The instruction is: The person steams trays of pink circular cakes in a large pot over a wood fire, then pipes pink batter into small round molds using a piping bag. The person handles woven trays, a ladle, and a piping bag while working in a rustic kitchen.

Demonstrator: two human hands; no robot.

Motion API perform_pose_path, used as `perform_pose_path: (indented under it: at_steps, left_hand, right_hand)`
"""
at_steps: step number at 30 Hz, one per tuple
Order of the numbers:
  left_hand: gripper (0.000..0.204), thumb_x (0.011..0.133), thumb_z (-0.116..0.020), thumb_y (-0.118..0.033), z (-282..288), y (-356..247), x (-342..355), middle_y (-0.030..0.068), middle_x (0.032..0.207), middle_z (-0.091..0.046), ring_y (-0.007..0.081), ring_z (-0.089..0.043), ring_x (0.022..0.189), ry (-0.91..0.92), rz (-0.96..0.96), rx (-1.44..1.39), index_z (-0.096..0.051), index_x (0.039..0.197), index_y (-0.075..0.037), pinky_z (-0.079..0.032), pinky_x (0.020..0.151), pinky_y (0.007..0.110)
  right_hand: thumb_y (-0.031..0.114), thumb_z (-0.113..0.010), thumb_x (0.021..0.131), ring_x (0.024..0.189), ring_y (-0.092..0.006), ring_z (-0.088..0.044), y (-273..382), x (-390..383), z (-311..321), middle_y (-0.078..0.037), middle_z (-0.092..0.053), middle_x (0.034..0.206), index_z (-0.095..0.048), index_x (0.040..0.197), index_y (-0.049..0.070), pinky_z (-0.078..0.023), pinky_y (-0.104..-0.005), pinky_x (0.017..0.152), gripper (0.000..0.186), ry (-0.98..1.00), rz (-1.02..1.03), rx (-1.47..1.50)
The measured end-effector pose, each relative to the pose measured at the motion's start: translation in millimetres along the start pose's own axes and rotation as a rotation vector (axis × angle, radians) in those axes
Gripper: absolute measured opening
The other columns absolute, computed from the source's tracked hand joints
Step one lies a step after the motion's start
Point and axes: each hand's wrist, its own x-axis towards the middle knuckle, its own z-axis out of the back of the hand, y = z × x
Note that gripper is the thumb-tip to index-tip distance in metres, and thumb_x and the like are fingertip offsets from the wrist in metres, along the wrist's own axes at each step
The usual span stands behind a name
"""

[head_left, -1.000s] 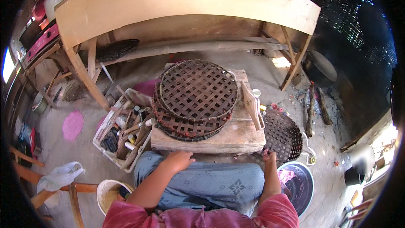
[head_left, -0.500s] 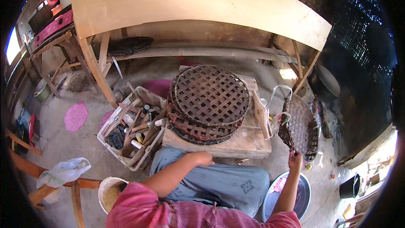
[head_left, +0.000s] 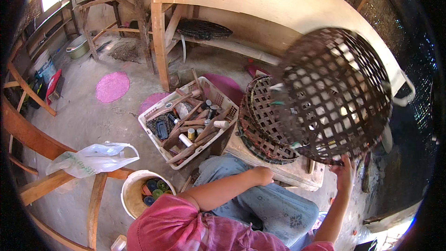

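A round, dark, open-weave bamboo basket [head_left: 341, 107] is held up and tilted in my right hand [head_left: 344, 174], which grips its lower rim. It is partly smeared by motion and covers the right part of a stack of similar woven baskets [head_left: 267, 132]. That stack stands on a low wooden board [head_left: 304, 176] in front of my knees. My left hand [head_left: 262, 175] rests closed on my knee, just in front of the board, with nothing visible in it.
A white plastic crate [head_left: 211, 151] of tools and spools stands left of the stack. Nearer are a white bucket [head_left: 132, 193] with coloured round items and a wooden chair [head_left: 95, 204] bearing a plastic bag [head_left: 95, 158]. A long plywood-fronted table [head_left: 241, 0] runs behind.
My right hand has lifted the woven basket from the right side up across the stack, turning its lattice face into view. My left hand stays on my knee. The view has swung left.
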Motion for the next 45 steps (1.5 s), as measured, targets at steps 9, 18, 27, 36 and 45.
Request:
perform_pose_path:
  at_steps: [9,18,27,36,45]
  left_hand:
    - [0.031,0.087,-0.053,-0.032,1.6,9.2,0.9,0.0173,0.097,-0.064,0.0365,-0.059,0.094,-0.042,-0.021,-0.019,-0.062,0.099,-0.005,-0.046,0.080,0.047]
    - [0.037,0.089,-0.052,-0.034,30.4,-1.7,-15.5,0.0159,0.108,-0.063,0.0326,-0.059,0.103,0.107,0.092,0.056,-0.057,0.114,-0.008,-0.046,0.087,0.041]
    - [0.083,0.088,-0.063,-0.015,80.5,-115.1,-1.5,0.0150,0.148,-0.021,0.0289,-0.042,0.125,-0.337,-0.455,-1.326,-0.002,0.144,-0.015,-0.036,0.103,0.043]
    - [0.035,0.086,-0.059,-0.017,145.7,-102.2,-80.1,0.0080,0.107,-0.058,0.0209,-0.062,0.091,-1.043,-0.173,-1.650,-0.048,0.117,-0.008,-0.057,0.073,0.039]
    - [0.022,0.084,-0.056,-0.018,106.5,45.4,-286.5,0.0085,0.112,-0.057,0.0265,-0.057,0.095,-1.535,0.221,-1.442,-0.052,0.103,-0.008,-0.051,0.083,0.053]
  right_hand:
    - [0.014,-0.047,0.088,0.043,-0.0143,-0.054,3.5,29.5,-82.6,-0.007,-0.057,0.069,-0.055,0.086,0.000,-0.044,-0.0256,0.035,0.016,0.184,0.061,-0.145]
    - [0.017,-0.051,0.087,0.039,-0.0126,-0.050,42.1,24.7,27.1,-0.008,-0.054,0.061,-0.054,0.079,0.000,-0.051,-0.0288,0.040,0.019,-0.080,0.107,0.001]
    - [0.015,-0.049,0.090,0.044,-0.0110,-0.052,56.6,-18.5,63.9,-0.006,-0.057,0.074,-0.057,0.094,-0.002,-0.052,-0.0262,0.043,0.019,-0.090,0.141,0.214]
    - [0.034,-0.050,0.095,0.067,-0.0181,-0.065,41.9,-62.3,-42.8,-0.015,-0.062,0.102,-0.044,0.123,-0.001,-0.050,-0.0236,0.058,0.045,0.634,0.112,0.171]
    - [0.028,-0.050,0.095,0.066,-0.0158,-0.064,-9.5,-39.7,-39.4,-0.012,-0.059,0.105,-0.037,0.136,0.002,-0.053,-0.0254,0.060,0.050,0.622,-0.028,-0.040]
